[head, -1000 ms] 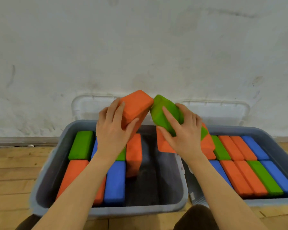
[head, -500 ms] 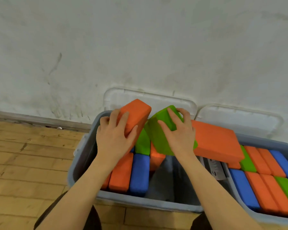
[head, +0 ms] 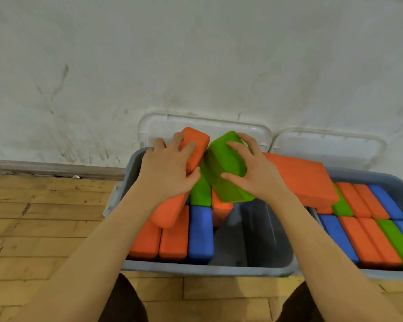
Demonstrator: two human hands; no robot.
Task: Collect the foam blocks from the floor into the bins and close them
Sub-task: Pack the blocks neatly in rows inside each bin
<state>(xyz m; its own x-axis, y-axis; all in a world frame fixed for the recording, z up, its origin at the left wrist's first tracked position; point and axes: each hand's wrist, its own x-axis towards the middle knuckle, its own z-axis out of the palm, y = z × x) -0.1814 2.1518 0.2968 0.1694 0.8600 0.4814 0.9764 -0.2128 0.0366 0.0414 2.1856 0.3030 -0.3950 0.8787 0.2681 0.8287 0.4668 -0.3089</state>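
Observation:
Two grey bins stand side by side against the wall. Over the left bin (head: 209, 269) my left hand (head: 166, 173) grips a tilted orange foam block (head: 175, 210), and my right hand (head: 256, 173) grips a tilted green foam block (head: 223, 166) right beside it. Their top ends touch. Below them, orange, blue and green blocks lie in the left bin's left half; its right half shows bare floor. A large orange block (head: 303, 177) rests across the rims between the bins. The right bin (head: 368, 176) is packed with orange, blue and green blocks.
Two clear lids (head: 219, 126) lean against the white wall behind the bins. Wooden floor (head: 44, 217) lies to the left and in front. My knees show at the bottom edge.
Both hands have lowered their blocks a little toward the left bin's left half. The view has shifted slightly; the big orange block stays across the rims.

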